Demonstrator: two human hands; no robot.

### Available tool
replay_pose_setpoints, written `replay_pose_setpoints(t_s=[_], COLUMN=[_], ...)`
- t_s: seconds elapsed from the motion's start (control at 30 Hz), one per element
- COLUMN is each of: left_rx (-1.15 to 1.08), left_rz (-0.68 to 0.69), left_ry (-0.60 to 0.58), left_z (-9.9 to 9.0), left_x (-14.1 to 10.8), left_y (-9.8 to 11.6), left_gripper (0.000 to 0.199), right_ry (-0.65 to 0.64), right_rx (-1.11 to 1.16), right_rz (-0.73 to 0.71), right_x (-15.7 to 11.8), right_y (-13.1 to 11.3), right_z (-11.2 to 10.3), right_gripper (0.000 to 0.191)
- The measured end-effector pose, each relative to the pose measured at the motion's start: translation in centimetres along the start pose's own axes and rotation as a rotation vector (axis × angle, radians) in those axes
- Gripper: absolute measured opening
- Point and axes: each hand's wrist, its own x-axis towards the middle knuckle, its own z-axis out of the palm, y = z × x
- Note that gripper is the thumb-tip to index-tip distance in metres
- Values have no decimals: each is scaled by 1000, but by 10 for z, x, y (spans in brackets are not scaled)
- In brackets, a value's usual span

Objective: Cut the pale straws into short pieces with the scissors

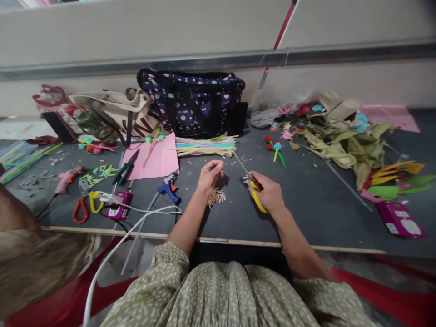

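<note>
My left hand (208,177) is raised a little over the dark table with thumb and fingertips pinched together; whatever is between them is too small to make out. In my right hand (271,196) is a pair of scissors (258,200) with a yellow handle loop, its blades pointing up and left toward my left hand. Below my left hand lies a pile of short tan cut pieces (217,197). A few more pale pieces (245,179) are beside the scissors. Behind both hands rests a bundle of long thin pastel sticks (204,146).
To the left are a blue glue gun (168,188), pliers (127,168), pink paper (156,156) and a white cable (136,222). A polka-dot bag (194,102) stands behind. Dried husks (340,150) and small pompom flowers (275,147) lie right. A person's arm (15,204) is far left.
</note>
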Motion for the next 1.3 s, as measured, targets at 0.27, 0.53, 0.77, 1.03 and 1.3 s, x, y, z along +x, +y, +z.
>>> replay_pose_setpoints(t_s=[0.27, 0.53, 0.77, 1.03, 1.3], left_rx=[-195, -191, -170, -139, -152], left_rz=[-46, 32, 76, 112, 101], left_ry=[89, 133, 164, 166, 184], left_z=[-2, -3, -3, -5, -4], left_x=[-3, -5, -8, -11, -11], left_y=[4, 4, 5, 2, 5], left_gripper=[33, 29, 25, 25, 25], right_ry=[-52, -57, -74, -88, -94], right_rx=[-204, -244, -241, -261, -201], right_rz=[-266, -340, -316, -305, -296], right_x=[18, 6, 4, 1, 2], right_y=[9, 11, 12, 11, 8], right_z=[23, 29, 30, 31, 34], right_gripper=[44, 41, 40, 41, 38])
